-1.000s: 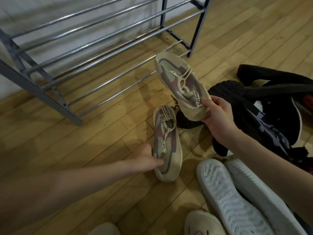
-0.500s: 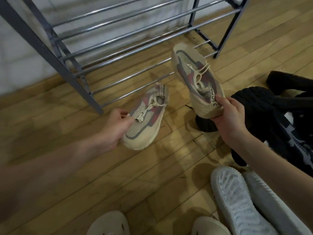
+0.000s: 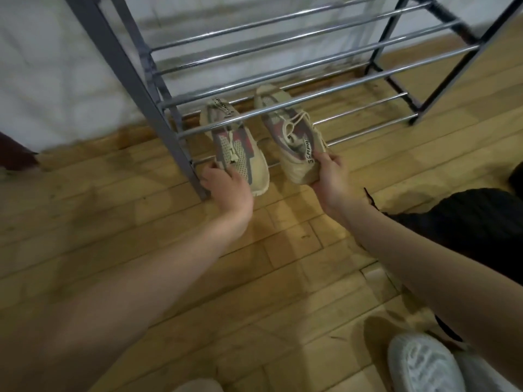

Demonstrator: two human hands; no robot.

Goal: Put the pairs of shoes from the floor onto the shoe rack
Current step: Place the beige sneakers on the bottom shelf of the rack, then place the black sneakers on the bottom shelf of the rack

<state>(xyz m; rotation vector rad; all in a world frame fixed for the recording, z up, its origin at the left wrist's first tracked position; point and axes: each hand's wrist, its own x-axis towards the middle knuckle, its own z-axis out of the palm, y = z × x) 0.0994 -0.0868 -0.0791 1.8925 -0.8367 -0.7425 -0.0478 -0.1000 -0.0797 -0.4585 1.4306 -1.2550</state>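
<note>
Two beige sneakers with red and grey mesh sit at the lowest tier of the metal shoe rack [image 3: 283, 106], partly under its second tier of bars. My left hand [image 3: 226, 185] grips the toe end of the left sneaker [image 3: 240, 154], whose heel points toward the wall. My right hand [image 3: 329, 176] grips the heel of the right sneaker [image 3: 294, 137], whose toe points toward the wall. Both shoes reach over the lowest rails; whether they rest on them is unclear.
A black shoe [image 3: 464, 219] lies on the wooden floor at the right. A white sneaker [image 3: 424, 363] lies sole up at the bottom right, with another pale shoe [image 3: 198, 386] at the bottom edge. The rack's left post [image 3: 135, 89] stands beside my left hand.
Both hands carried the beige sneakers from the floor in front of the rack into its lowest tier. The left sneaker turned heel-first toward the wall. The view shifted closer to the rack.
</note>
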